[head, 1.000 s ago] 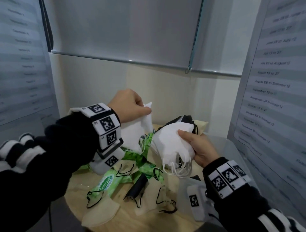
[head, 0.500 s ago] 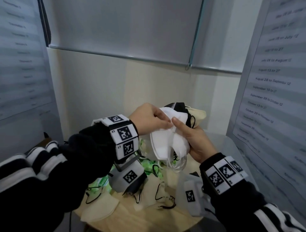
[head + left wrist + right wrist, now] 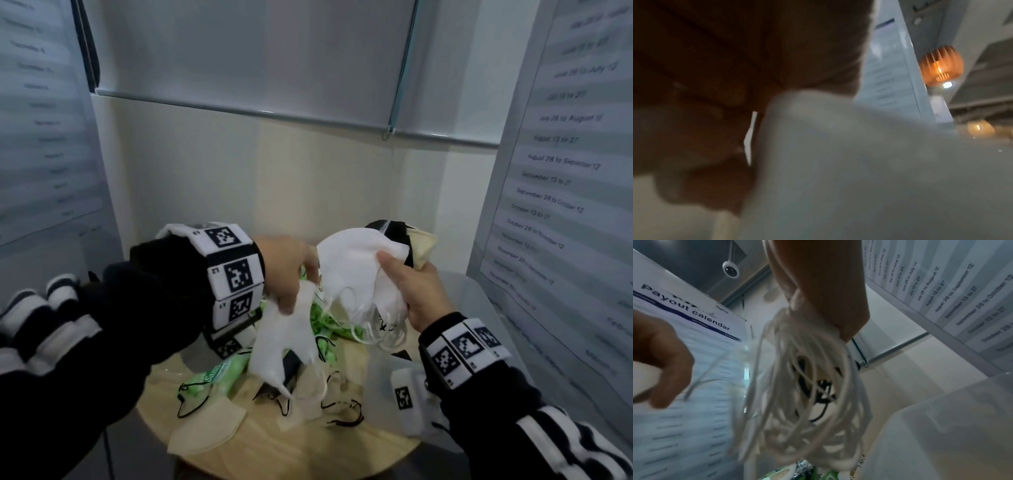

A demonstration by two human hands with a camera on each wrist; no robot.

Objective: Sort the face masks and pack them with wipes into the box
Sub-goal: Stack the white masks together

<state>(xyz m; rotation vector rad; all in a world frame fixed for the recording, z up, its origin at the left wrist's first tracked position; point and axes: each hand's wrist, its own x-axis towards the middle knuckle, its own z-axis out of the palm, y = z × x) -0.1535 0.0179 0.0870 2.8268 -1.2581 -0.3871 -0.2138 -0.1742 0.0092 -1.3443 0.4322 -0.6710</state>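
Observation:
My right hand (image 3: 409, 291) grips a stack of face masks (image 3: 356, 260) above the table: white ones in front, a black one (image 3: 387, 228) and a cream one (image 3: 423, 246) behind. The thumb presses the front of the stack. Their white ear loops (image 3: 797, 386) dangle below the palm. Just left of the stack, my left hand (image 3: 291, 277) holds a single white mask (image 3: 281, 339) that hangs down from its curled fingers. In the left wrist view that mask (image 3: 838, 162) fills the frame, blurred. A clear plastic box (image 3: 476, 294) stands at the right, under my right wrist.
On the round wooden table (image 3: 308, 448) lie green wipes packs (image 3: 222, 373), several beige masks (image 3: 205, 425) with black loops and a black mask (image 3: 291, 366). Calendar panels stand close on the left and right (image 3: 565, 205); a wall is behind.
Half a second ago both hands met at the stack. My left hand has since come away down and left with a white mask hanging from it. The right hand holds the stack at the same height.

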